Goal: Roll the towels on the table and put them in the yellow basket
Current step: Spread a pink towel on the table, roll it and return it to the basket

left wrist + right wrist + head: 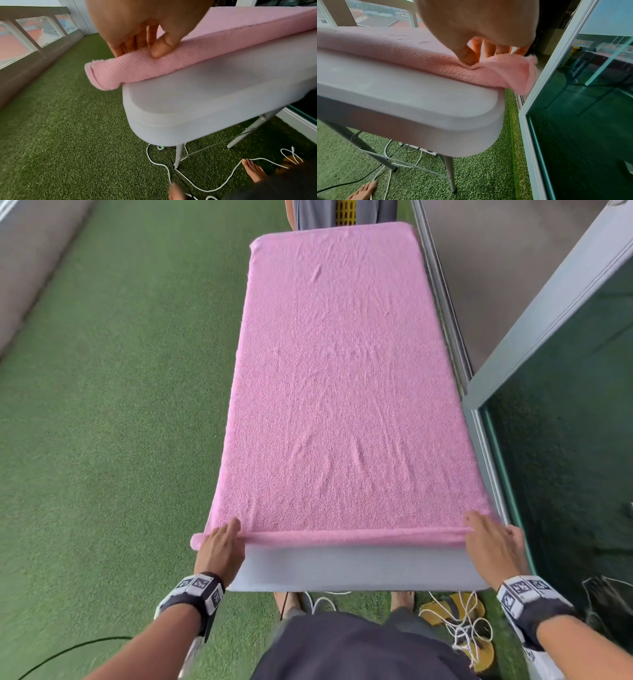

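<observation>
Green artificial turf [102, 405] underfoot, glass door [565, 440] at right. White tabletop [342, 570] nearly covered by pink towel [335, 388], spread flat, near edge turned into a thin roll. Left hand [221, 546] on roll's left end, right hand [493, 546] on right end; fingers bent over top, thumbs pressing near side, gripping it. Yellow basket [346, 210] barely visible beyond far end.

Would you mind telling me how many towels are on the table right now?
1: a pink towel spread over the white table, its near edge rolled under the left hand and right hand. Others beneath it cannot be excluded.
</observation>
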